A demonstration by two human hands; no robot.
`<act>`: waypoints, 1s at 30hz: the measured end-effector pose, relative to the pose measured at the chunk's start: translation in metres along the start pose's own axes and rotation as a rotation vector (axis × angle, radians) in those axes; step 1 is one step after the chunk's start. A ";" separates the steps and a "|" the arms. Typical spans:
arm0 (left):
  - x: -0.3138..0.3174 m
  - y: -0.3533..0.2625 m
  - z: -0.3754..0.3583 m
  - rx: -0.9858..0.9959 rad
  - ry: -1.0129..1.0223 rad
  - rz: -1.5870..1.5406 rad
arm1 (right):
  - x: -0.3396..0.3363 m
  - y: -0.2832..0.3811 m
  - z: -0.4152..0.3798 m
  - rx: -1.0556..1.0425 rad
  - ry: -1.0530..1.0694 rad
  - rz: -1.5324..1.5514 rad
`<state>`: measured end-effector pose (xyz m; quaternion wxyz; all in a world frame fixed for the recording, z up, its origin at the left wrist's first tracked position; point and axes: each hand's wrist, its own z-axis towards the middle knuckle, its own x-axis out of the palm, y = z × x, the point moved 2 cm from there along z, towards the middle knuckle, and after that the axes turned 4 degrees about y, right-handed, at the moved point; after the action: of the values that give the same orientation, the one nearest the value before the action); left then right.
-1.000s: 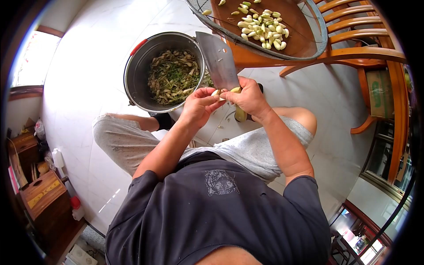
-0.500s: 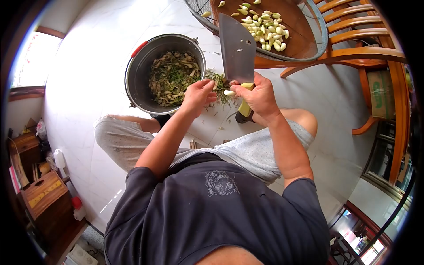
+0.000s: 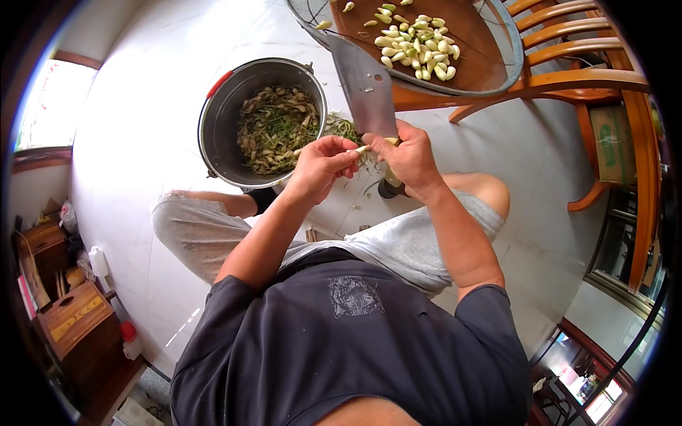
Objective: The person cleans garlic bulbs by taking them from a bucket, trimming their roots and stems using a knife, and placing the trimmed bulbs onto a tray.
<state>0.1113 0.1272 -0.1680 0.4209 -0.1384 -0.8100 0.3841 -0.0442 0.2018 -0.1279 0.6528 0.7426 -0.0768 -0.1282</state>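
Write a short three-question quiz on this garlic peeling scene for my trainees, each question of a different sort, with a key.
1. True or false: the right hand holds a cleaver with its blade pointing up and away from the person.
2. Multiple choice: where do the peeled cloves lie? A) in the metal pot B) on the round tray on the chair C) on the floor
3. Fill in: the left hand pinches a small ____ between both hands.

Key: 1 true; 2 B; 3 clove. The pot holds skins and stems, not peeled cloves.
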 end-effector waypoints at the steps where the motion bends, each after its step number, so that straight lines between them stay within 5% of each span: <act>1: -0.001 -0.001 -0.001 0.057 -0.033 0.000 | -0.002 0.004 -0.001 -0.024 -0.045 -0.032; 5: -0.013 -0.013 -0.007 0.202 -0.210 0.089 | -0.011 0.015 -0.007 -0.168 -0.176 -0.285; 9: -0.017 -0.019 -0.009 0.246 -0.340 0.184 | -0.008 0.026 -0.015 -0.411 -0.070 -0.426; 26: -0.015 -0.007 -0.002 0.248 -0.404 0.261 | 0.010 0.004 -0.017 -0.341 -0.001 -0.704; 30: -0.015 -0.010 -0.006 0.341 -0.361 0.272 | 0.003 -0.012 -0.016 -0.116 0.054 -0.762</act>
<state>0.1263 0.1150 -0.1669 0.2318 -0.1023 -0.7695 0.5862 -0.0375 0.2178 -0.1382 0.6009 0.6830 0.2293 -0.3462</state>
